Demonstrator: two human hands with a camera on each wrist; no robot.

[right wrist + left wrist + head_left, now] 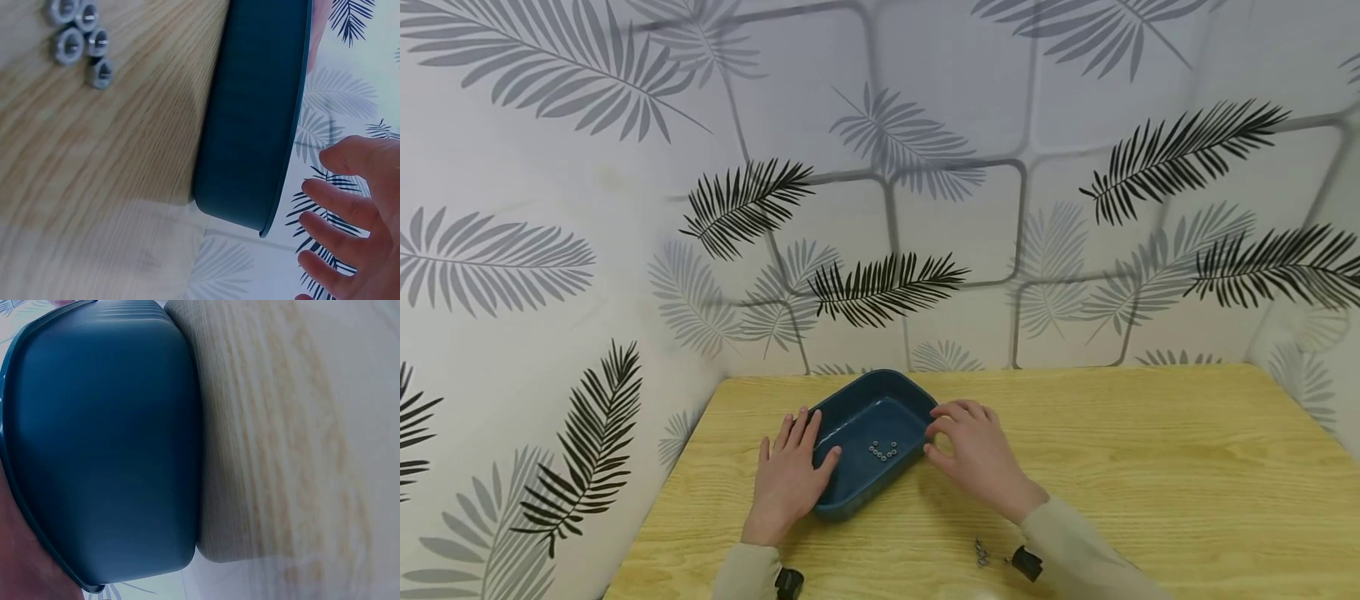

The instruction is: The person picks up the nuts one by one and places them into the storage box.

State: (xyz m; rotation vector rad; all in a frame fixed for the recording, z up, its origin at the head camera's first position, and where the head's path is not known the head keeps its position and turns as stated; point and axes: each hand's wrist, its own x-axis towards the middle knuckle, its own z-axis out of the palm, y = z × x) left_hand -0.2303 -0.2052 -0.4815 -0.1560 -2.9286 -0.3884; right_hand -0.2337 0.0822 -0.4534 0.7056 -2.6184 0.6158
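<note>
A dark blue rectangular dish stands at a slant on the wooden table. Several small metal nuts lie in a curved row on its floor. My left hand rests on the dish's left rim, fingers extended and thumb over the inside. Only a blurred part of that hand shows in the left wrist view, against the rim. Beside the right rim is my right hand, its fingers loosely bent. In the right wrist view, those fingers are spread apart and hold nothing, with a gap between them and the dish.
More metal nuts lie in a small cluster on the table, near my right forearm. Small black devices sit at both wrists. A wall with a leaf pattern rises behind the table's far edge.
</note>
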